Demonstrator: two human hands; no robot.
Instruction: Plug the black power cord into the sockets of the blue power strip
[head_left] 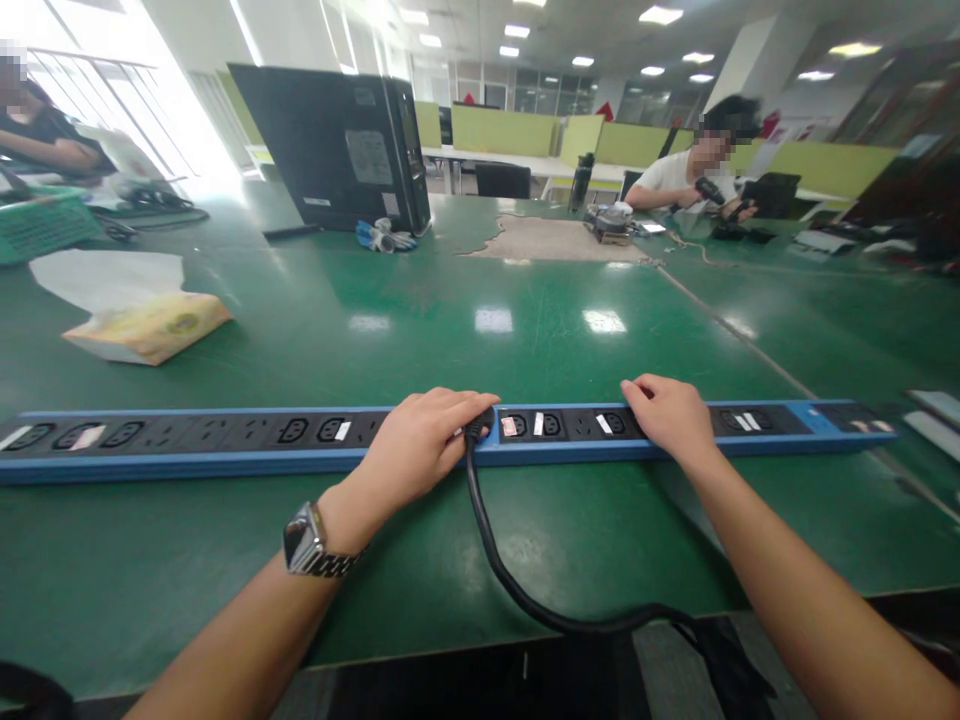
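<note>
A green plastic basket [45,228] sits far left, behind a yellow-and-white tissue pack [161,325]. Along the near side of the green tabletop [420,350] lies a long blue power strip [555,453] with black sockets. A black computer tower [315,150] stands beyond it. The left hand [420,440] has its fingers closed over a black plug [477,428] at the strip, covering nearby sockets; its thick black cable [517,597] loops toward the near table edge. The right hand [675,415] covers more sockets, fingers curled; I cannot tell whether they grip the strip.
</note>
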